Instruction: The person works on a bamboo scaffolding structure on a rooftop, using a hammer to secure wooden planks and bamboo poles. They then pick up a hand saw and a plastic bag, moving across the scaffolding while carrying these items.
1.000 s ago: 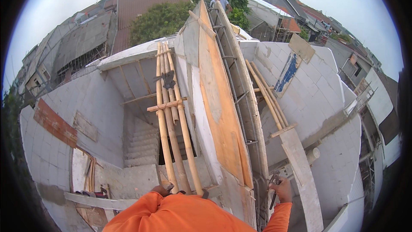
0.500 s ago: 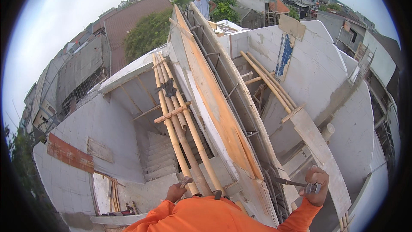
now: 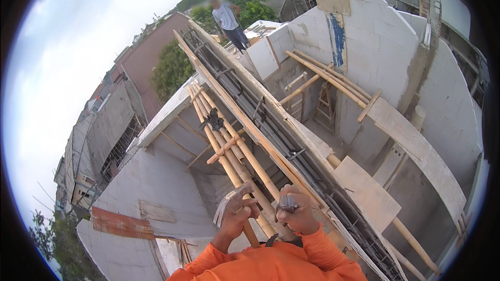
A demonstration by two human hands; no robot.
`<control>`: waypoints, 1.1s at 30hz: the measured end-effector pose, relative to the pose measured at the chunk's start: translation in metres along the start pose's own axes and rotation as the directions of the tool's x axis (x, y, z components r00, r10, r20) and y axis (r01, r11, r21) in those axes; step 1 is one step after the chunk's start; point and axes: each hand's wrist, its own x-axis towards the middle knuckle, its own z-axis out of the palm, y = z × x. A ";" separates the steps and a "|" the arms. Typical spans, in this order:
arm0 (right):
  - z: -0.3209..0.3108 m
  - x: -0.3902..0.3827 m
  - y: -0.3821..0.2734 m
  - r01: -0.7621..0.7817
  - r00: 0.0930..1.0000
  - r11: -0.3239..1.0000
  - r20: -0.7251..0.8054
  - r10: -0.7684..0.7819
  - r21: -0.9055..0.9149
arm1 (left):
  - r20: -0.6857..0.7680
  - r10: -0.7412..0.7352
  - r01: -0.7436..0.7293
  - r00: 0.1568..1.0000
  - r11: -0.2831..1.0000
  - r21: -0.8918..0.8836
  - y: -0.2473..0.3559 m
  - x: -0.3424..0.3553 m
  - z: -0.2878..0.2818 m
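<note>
My left hand (image 3: 237, 221) is closed around a hammer (image 3: 229, 202) just below its grey head; part of the wooden handle shows under the fist. Close beside it, my right hand (image 3: 301, 216) grips a metal tool (image 3: 287, 203) whose blocky grey end points up; its exact kind cannot be made out. Both hands are in front of my orange-sleeved body, above bamboo poles (image 3: 247, 164). Just right of them runs a long narrow formwork (image 3: 260, 109) of boards with a steel rebar cage (image 3: 245, 91) inside.
A dark glove-like cloth (image 3: 212, 119) lies on the bamboo poles. Plank walkways (image 3: 411, 135) and more bamboo (image 3: 333, 80) span the deep room on the right, beside pale block walls (image 3: 380, 41). Another person (image 3: 227, 21) stands beyond the formwork's far end.
My right hand has come left from over the formwork's right side to beside my left hand. My left hand has risen, showing the hammer head. The view has turned, revealing more of the other person.
</note>
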 end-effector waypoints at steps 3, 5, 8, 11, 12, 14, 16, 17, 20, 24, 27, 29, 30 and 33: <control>0.022 0.011 0.005 0.112 0.993 0.992 0.020 -0.113 0.057 | 0.123 -0.059 0.045 0.991 0.992 0.116 0.018 0.000 0.025; 0.024 0.015 0.011 0.192 0.981 0.981 -0.025 -0.192 -0.014 | 0.182 -0.049 0.013 0.982 0.981 0.195 0.017 0.007 0.030; 0.028 0.019 0.017 0.306 0.947 0.945 -0.065 -0.315 -0.118 | 0.172 -0.059 0.059 0.983 0.998 0.005 -0.001 0.009 0.018; 0.035 0.029 0.010 0.393 0.908 0.891 -0.061 -0.416 -0.226 | 0.140 -0.092 0.098 0.986 0.994 -0.041 -0.016 0.005 0.002; 0.036 0.031 0.010 0.400 0.899 0.879 -0.073 -0.431 -0.261 | 0.138 -0.107 0.117 0.985 0.991 -0.062 -0.020 0.003 -0.002; 0.036 0.037 0.009 0.412 0.879 0.852 -0.103 -0.465 -0.323 | 0.088 -0.055 0.035 0.995 0.977 0.213 -0.031 -0.002 -0.014; 0.030 0.035 0.015 0.358 0.914 0.821 -0.013 -0.405 -0.445 | 0.075 -0.034 0.022 0.997 0.988 0.150 -0.027 -0.004 -0.008; 0.025 0.035 0.017 0.333 0.929 0.798 0.028 -0.369 -0.502 | 0.086 -0.045 0.049 0.995 0.998 -0.043 -0.017 -0.007 0.005; 0.010 0.041 0.024 0.361 0.901 0.787 -0.031 -0.433 -0.500 | 0.007 -0.058 0.059 0.998 0.987 -0.152 -0.013 -0.004 0.004; -0.017 0.052 0.026 0.226 0.886 0.688 -0.148 -0.440 -0.690 | -0.264 -0.056 0.099 0.963 0.983 0.152 -0.022 -0.013 -0.045; -0.031 0.066 0.019 0.189 0.907 0.645 -0.120 -0.405 -0.741 | -0.377 -0.055 0.251 0.925 0.832 0.495 -0.042 -0.022 -0.091; -0.033 0.074 0.022 0.173 0.909 0.607 -0.112 -0.402 -0.776 | -0.386 -0.162 0.404 0.908 0.588 0.701 -0.048 -0.034 -0.108; -0.031 0.078 0.025 0.164 0.908 0.583 -0.108 -0.404 -0.795 | -0.426 -0.259 0.497 0.867 0.512 0.701 -0.065 -0.045 -0.125; -0.032 0.084 0.030 0.112 0.920 0.487 -0.095 -0.380 -0.866 | -0.492 -0.395 0.622 0.776 0.350 0.700 -0.104 -0.069 -0.134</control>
